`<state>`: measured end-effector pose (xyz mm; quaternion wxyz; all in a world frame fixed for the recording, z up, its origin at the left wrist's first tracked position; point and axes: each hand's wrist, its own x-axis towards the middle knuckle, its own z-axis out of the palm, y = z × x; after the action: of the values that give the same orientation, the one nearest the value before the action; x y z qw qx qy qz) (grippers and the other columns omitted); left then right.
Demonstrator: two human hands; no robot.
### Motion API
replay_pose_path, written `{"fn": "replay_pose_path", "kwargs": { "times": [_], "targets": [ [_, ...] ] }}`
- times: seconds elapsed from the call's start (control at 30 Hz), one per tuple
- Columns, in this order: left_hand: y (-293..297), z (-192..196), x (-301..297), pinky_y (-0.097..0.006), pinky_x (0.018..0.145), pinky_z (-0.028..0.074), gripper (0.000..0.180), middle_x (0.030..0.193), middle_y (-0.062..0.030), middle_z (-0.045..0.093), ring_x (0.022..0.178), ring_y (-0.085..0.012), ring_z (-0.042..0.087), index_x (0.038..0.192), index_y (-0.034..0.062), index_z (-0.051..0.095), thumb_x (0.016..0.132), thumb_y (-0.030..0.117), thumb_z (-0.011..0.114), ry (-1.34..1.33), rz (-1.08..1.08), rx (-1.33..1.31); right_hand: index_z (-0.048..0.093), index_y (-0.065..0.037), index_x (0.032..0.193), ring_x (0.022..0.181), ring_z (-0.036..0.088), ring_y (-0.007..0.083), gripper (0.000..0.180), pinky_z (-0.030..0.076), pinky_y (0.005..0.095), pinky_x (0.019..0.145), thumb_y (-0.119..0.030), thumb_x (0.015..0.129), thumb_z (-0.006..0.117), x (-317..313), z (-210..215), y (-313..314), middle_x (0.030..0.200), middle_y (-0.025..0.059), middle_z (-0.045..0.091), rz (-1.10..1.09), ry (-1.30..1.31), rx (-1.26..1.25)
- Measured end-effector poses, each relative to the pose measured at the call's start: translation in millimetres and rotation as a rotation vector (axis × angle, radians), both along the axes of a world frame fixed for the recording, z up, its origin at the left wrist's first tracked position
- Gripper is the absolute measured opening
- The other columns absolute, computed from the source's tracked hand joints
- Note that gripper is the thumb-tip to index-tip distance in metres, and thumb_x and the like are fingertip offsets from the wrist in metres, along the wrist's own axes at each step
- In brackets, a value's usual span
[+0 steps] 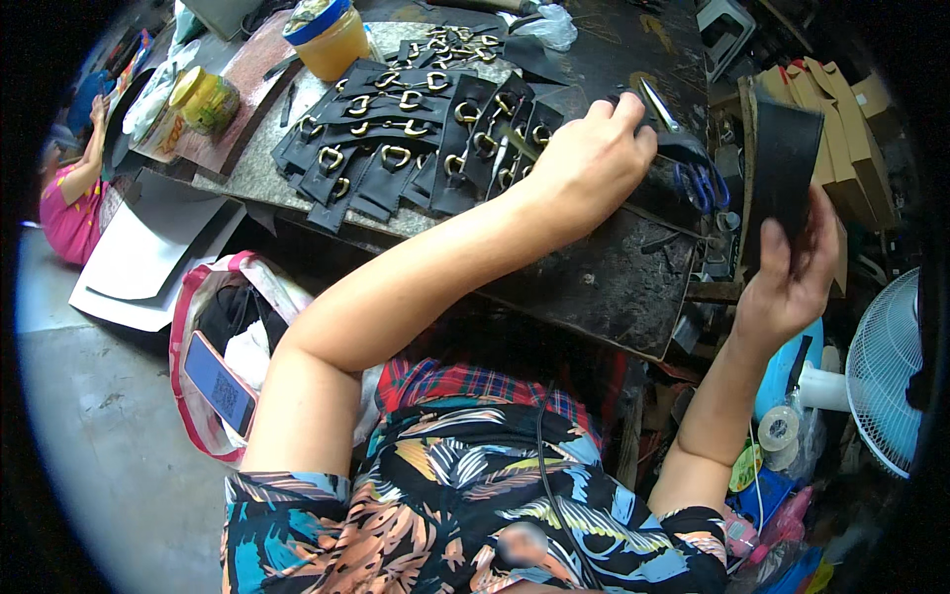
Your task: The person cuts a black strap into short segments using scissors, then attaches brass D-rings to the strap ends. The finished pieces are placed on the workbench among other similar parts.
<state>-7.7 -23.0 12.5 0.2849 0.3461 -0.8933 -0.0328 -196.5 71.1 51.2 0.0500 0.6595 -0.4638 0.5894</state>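
My right hand (792,267) holds a flat black leather piece (784,148) upright at the right side of the bench, thumb on its near face and fingers behind. My left hand (599,158) is closed above the bench's middle; a thin, blurred stick (521,144) shows beside it, and what lies between its fingertips is mostly hidden. Left of that hand, several black leather straps (376,129) with gold-coloured metal rings and clasps lie in overlapping rows on a speckled slab (252,173).
A tub of amber paste (332,45) and a yellow-lidded jar (205,102) stand at the far left. Blue-handled scissors (701,186) lie right of my left hand. Cardboard (831,119) and a fan (886,371) are at right; a bag with a phone (220,381) sits at left. Another person (77,198) is far left.
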Motion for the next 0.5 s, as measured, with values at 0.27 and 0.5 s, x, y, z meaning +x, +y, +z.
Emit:
{"fn": "replay_pose_path", "kwargs": {
  "times": [0.27, 0.5],
  "targets": [
    [10, 5, 41, -0.036, 0.100, 0.044, 0.043, 0.120, -0.0117, 0.062, 0.119, -0.0278, 0.055, 0.134, 0.0053, 0.056, 0.093, 0.018, 0.063, 0.688, -0.295, 0.504, 0.072, 0.000, 0.098, 0.084, 0.059, 0.0202, 0.017, 0.046, 0.0301, 0.079, -0.002, 0.081, 0.072, 12, -7, 32, 0.093, 0.0085, 0.066, 0.283, 0.078, 0.366],
    [67, -5, 81, -0.027, 0.097, 0.043, 0.074, 0.122, -0.0050, 0.060, 0.108, -0.0138, 0.055, 0.140, 0.0042, 0.053, 0.075, 0.018, 0.086, 0.479, -0.465, 0.918, 0.071, -0.001, 0.095, 0.087, 0.062, 0.0194, 0.017, 0.048, 0.0304, 0.080, 0.006, 0.080, 0.069, 20, -24, 26, 0.090, 0.0082, 0.068, 0.735, 0.004, 0.579]
  ]
}}
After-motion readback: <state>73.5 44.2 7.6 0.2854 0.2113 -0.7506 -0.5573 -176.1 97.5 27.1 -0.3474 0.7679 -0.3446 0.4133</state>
